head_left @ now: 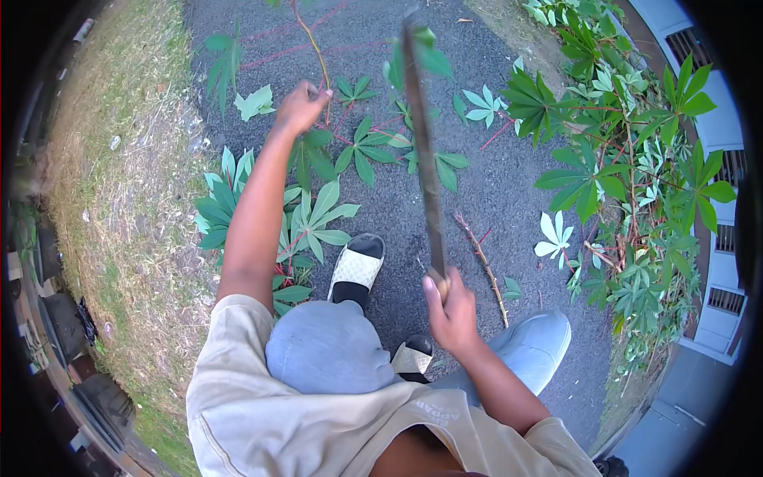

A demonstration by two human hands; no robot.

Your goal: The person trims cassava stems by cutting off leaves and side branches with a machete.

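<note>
Left hand point(302, 109) closed around a slender stem point(316, 52), which extends beyond the fingers and is cut off by the upper edge of the view. Right hand point(455, 312), nearer the body, clenched on the handle of a machete point(430, 175); the blade extends forward from this hand, to the right of the left hand. Palmate leaves point(364, 151) lie right of and nearer than the left hand, some partly covered by its forearm. A bare stick point(486, 269) lies just right of the right hand; farther right is a leafy heap point(586, 179). A sandal point(358, 268) rests between the hands. The blade's far end is blurred and overlaps foliage; the right fingers conceal much of the handle.
</note>
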